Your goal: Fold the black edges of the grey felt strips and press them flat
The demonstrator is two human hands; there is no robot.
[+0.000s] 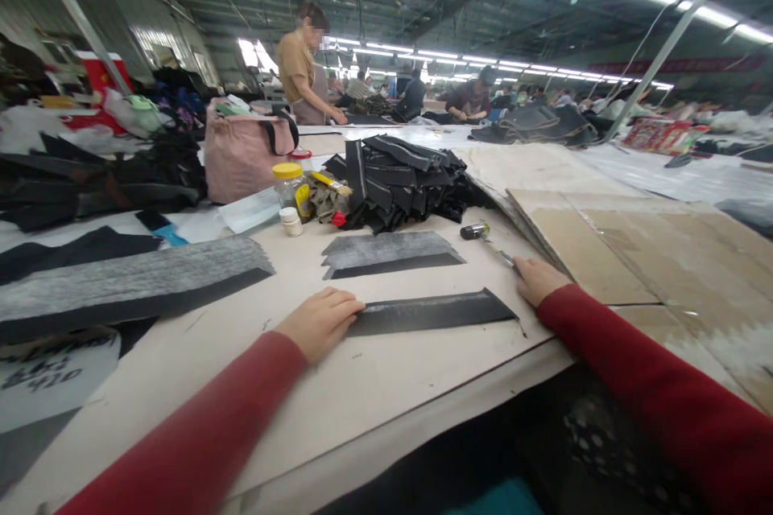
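Observation:
A long dark fabric strip (431, 312) lies flat on the beige worktable (374, 386) in front of me. My left hand (320, 322), in a red sleeve, rests with curled fingers on the strip's left end. My right hand (536, 278) lies just past the strip's right tip, fingers closed around the handle of a small hammer (483, 237) whose black head points away from me. A second stack of grey-and-black strips (390, 253) lies just beyond.
A heap of black cut pieces (402, 177), a yellow-lidded jar (290, 187), a small white pot (291, 221) and a pink bag (241, 149) stand behind. Grey strips (126, 286) lie left, cardboard sheets (640, 249) right. A person (302, 68) stands at the far table.

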